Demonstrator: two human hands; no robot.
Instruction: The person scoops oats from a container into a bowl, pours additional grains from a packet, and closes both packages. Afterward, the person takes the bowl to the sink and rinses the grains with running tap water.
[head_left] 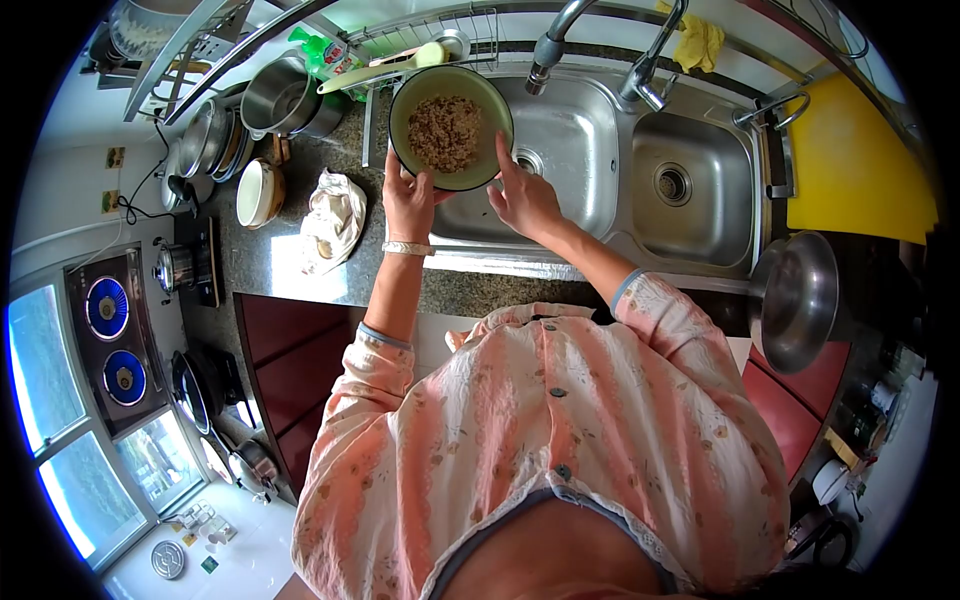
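Observation:
A round green bowl with a dark rim holds a heap of brownish grains. It is held over the left edge of the sink. My left hand grips the bowl's near left side, with the thumb at the rim and the other fingers partly hidden. At the near right side, my right hand touches the bowl, its index finger raised along the outer wall and its other fingers bent toward the underside.
Left on the counter are a crumpled white cloth, a white bowl, a steel pot and stacked dishes. A faucet reaches over the sink. A steel pan and yellow board are at right.

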